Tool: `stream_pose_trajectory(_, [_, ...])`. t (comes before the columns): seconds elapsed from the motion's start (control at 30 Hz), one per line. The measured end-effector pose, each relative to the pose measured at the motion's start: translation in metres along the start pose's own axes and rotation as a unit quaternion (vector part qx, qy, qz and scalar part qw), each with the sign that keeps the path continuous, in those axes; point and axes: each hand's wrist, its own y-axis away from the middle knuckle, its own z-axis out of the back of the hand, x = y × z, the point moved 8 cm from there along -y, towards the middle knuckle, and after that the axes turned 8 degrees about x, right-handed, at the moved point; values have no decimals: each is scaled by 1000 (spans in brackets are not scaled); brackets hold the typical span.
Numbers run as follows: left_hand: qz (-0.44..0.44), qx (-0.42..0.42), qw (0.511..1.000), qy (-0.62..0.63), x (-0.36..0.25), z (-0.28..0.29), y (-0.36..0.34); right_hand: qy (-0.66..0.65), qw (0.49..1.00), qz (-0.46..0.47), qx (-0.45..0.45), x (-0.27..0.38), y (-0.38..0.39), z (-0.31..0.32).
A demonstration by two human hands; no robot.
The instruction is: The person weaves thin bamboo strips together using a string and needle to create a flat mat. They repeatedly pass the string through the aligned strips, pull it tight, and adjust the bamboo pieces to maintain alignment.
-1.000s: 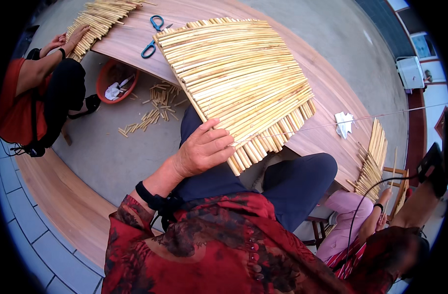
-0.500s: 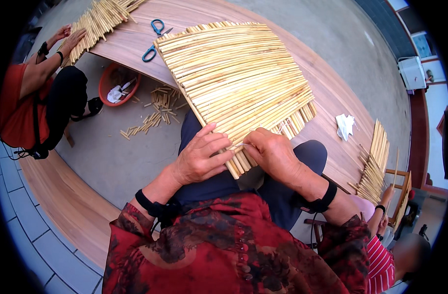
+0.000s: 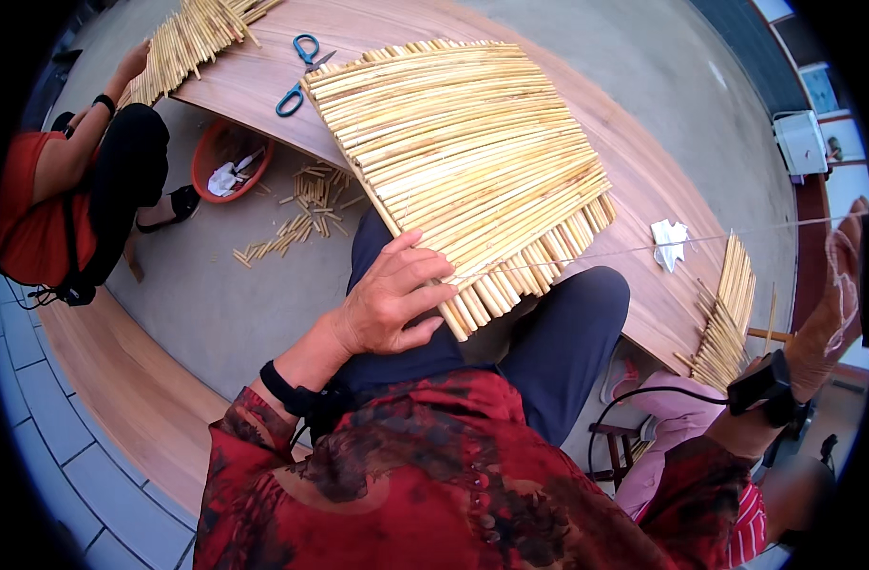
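A mat of straight yellow reed sticks [image 3: 463, 142], laid side by side, rests on the table with its near end over my lap. My left hand [image 3: 391, 296] grips the mat's near left corner, fingers on top of the sticks and thumb at the lower edge. From the near edge beside those fingers a thin white string [image 3: 700, 239] runs taut to the right. Far out at the right rim, my right hand [image 3: 835, 285] is raised and closed on the string, with loose loops hanging along the palm. Its fingertips are partly cut off by the picture's dark edge.
Blue-handled scissors [image 3: 306, 76] lie beyond the mat on the wooden table [image 3: 634, 142]. A crumpled white tissue [image 3: 669, 245] and a stick bundle [image 3: 724, 318] lie right. Left are an orange basin [image 3: 230, 161], cut stick pieces [image 3: 306, 204] and a co-worker [image 3: 49, 199]; another person sits lower right.
My right hand has swung from the mat's near edge far out to the right, drawing the string taut. My left hand stays on the corner. The left co-worker's arm has shifted.
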Motion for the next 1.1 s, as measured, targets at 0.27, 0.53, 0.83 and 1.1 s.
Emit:
stream_pose_trajectory(0.27, [175,-21,982,-66,-1,2,-29,224,942,-244,51,-141,62,-16])
stream_pose_trajectory(0.53, [244,-205,938,134,21,17,12,620,713,-135,299,-247,123,-78])
stream_pose_trajectory(0.83, [345,-126,641,674,38,-45,29,613,641,-155,435,-299,173,-113])
stream_pose_trajectory(1.1, [225,-129,626,735,23,-19,-21,705,614,37,354,-260,157,-123])
